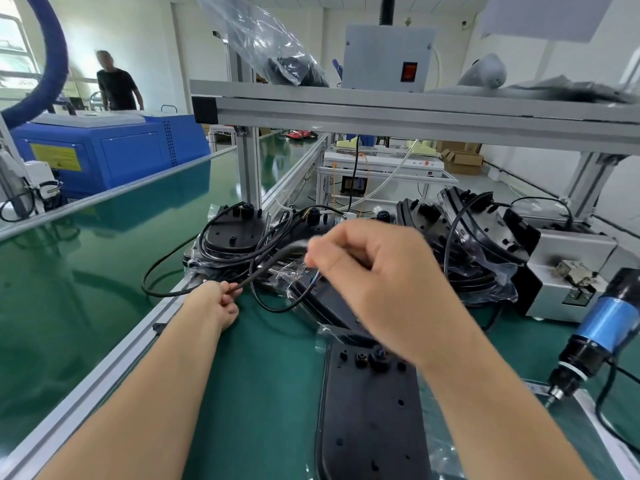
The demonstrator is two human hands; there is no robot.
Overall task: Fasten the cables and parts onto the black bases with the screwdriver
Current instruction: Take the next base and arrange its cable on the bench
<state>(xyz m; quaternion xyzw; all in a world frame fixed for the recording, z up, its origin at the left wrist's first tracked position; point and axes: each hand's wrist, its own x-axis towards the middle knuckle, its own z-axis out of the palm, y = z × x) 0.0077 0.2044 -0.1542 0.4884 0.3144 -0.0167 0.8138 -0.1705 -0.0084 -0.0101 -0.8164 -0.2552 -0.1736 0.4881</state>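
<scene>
Head cam view over a green bench mat w/ aluminium edge rail at lower left.

Left hand, centre-left of frame, fingers curled round a black cable, pinching it near its lower end. Cable runs up and right to the right hand, centre of frame, raised above the bench; its fingers are bent in and thumb + forefinger pinch the same cable's upper part. That stretch is motion-blurred, so exact contact pt is hard to make out. Thin coloured wire ends show just below the right hand's fingers.

One black base lies flat at bottom centre, under the right forearm, w/ small black fittings near its top end. More black bases sit stacked in clear plastic wrap at mid-frame, cables looped over them; another group leans at centre-right, beside a grey metal box.

Electric screwdriver, blue and black body, hangs tip-down at the right edge, bit close to the mat, not touched by either hand.

Overhead: aluminium shelf carrying a grey switch box w/ red switch and a plastic bag. Upper left: blue machine and a person in a dark shirt standing behind it.
</scene>
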